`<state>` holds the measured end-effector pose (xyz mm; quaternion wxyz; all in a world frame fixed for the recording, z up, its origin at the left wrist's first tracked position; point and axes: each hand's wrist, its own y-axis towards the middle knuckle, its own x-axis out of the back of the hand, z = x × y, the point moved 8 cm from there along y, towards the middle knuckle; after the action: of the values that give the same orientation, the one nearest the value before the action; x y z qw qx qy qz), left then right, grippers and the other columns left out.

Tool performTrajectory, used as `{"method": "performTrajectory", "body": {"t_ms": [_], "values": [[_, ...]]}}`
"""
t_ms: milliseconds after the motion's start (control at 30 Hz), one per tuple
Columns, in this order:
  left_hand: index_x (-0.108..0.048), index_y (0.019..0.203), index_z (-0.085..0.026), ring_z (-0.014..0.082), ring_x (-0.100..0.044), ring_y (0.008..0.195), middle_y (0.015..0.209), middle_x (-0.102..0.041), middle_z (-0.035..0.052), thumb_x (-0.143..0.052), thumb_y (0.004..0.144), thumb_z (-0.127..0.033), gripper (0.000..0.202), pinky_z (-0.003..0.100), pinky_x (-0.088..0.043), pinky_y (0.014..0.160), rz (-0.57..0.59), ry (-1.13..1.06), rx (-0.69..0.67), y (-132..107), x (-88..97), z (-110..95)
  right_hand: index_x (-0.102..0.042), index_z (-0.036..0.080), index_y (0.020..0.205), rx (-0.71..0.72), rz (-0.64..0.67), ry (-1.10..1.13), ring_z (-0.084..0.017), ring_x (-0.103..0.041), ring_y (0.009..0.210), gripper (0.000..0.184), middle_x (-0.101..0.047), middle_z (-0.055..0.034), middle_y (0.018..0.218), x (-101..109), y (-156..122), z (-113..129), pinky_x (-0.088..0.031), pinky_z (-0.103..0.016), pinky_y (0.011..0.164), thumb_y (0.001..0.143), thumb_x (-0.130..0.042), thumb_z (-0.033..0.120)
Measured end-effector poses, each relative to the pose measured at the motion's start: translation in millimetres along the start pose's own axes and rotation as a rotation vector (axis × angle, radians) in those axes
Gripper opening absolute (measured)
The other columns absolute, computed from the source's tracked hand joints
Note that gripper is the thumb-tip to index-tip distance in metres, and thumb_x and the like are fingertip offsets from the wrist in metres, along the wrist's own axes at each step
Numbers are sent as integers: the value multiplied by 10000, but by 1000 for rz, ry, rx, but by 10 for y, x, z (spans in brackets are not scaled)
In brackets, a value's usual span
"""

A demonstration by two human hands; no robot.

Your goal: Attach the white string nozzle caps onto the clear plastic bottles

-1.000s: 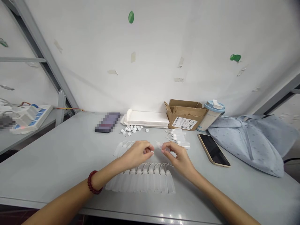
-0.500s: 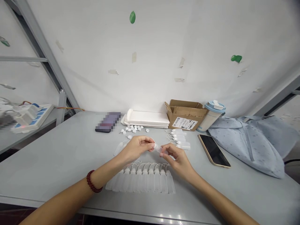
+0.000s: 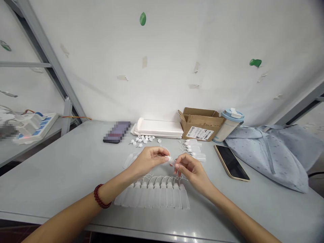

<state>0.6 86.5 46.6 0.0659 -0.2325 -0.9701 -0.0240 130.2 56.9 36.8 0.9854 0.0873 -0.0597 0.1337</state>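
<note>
Fingers of the left hand [image 3: 145, 160] are pinched on a cap [image 3: 169, 158] at the tip of a bottle [image 3: 172, 161] clamped in the right hand's [image 3: 193, 172] fingertips, above the table [image 3: 63, 165] between bottles [image 3: 157, 197] toward its front edge and loose caps [image 3: 143, 138] toward its back edge.

Two hands [image 3: 149, 159] [image 3: 194, 170], many bottles [image 3: 156, 196] (exact number unclear), one carton [image 3: 204, 121]

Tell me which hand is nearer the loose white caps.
Left. The left hand is just in front of the loose white caps, slightly right; the right hand is farther away, in front and well to their right.
</note>
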Motion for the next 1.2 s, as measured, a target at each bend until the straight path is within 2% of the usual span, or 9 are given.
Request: {"method": "performTrajectory", "body": {"t_ms": [233, 367, 567, 667, 767, 900, 967, 1133, 1200], "values": [[-630, 767, -144, 135, -572, 646, 732, -640, 26, -533, 819, -422, 299, 251, -461, 627, 75, 139, 36, -6, -64, 45, -506, 194, 784, 8, -1, -60, -126, -556, 612, 228, -561, 9, 661, -5, -27, 20, -462, -265, 553, 824, -573, 409], [-644, 822, -156, 151, -594, 721, 817, -654, 32, -509, 836, -385, 267, 246, -467, 659, 129, 238, -15, -27, -86, -6, -498, 196, 787, -2, 4, -67, -113, -508, 556, 242, -530, 27, 607, 0, -27, 3, -432, -262, 538, 833, -556, 426], [-666, 913, -188, 178, -591, 923, 1023, -660, 41, -493, 839, -268, 204, 253, -457, 781, 78, 418, -200, -59, -89, -145, -468, 199, 774, -31, 33, 5, -100, -467, 529, 249, -551, 20, 648, -5, -11, -36, -398, -253, 519, 832, -553, 426], [-665, 920, -187, 182, -602, 896, 1011, -667, 41, -500, 840, -345, 242, 254, -470, 758, 78, 364, -136, -52, -80, -115, -473, 199, 772, -17, 24, 0, -104, -478, 530, 249, -551, 25, 635, -3, -9, -1, -405, -254, 522, 832, -553, 427], [-651, 811, -163, 167, -612, 746, 851, -675, 42, -469, 846, -444, 336, 241, -471, 646, 73, 323, -33, -44, -64, -67, -487, 197, 769, 5, 13, -22, -108, -488, 532, 249, -532, 35, 595, -3, -15, 41, -413, -252, 525, 831, -557, 428], [-615, 720, -154, 143, -584, 625, 714, -640, 27, -459, 846, -465, 370, 230, -443, 566, 90, 336, 20, -44, -76, -27, -481, 203, 778, 2, 17, -31, -112, -488, 535, 237, -519, 41, 587, -14, -26, 38, -405, -251, 528, 835, -552, 422], [-622, 740, -156, 146, -584, 645, 734, -644, 28, -461, 852, -438, 343, 230, -441, 576, 112, 349, -6, -47, -95, -31, -470, 204, 778, -10, 21, -29, -104, -470, 515, 237, -528, 40, 601, -19, -28, 21, -391, -248, 515, 838, -543, 421], [-651, 909, -180, 157, -599, 795, 936, -673, 37, -489, 856, -296, 207, 237, -445, 706, 100, 479, -214, -87, -119, -159, -424, 208, 791, -61, 41, -1, -75, -400, 453, 253, -563, 31, 669, -34, -18, -28, -331, -225, 453, 847, -505, 442], [-651, 937, -183, 154, -600, 795, 962, -672, 39, -484, 860, -276, 206, 237, -443, 714, 100, 504, -250, -104, -131, -186, -412, 213, 797, -74, 50, 17, -75, -389, 446, 255, -553, 37, 659, -39, -15, -39, -325, -221, 444, 850, -494, 449]]}}
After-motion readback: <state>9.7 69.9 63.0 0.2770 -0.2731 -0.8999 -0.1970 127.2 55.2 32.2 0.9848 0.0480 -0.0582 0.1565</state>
